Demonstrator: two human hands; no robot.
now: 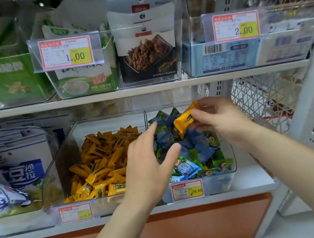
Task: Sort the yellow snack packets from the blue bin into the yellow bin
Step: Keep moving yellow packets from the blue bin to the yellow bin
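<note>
My right hand (218, 120) kept a pinching grip on a yellow packet (185, 121), lifted above the blue bin (230, 160) on the right. My left hand (149, 162), fingers apart and empty, hovered between both, ready to receive it for the yellow bin (60, 169).

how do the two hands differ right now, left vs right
The right hand pinches a yellow packet between fingers and thumb; the left hand holds nothing. The right hand's fingers are curled, the left hand's spread open. The right hand sits above the back of the blue bin, the left one nearer the divide with the yellow bin. Both are bare and reach over the lower shelf.
</note>
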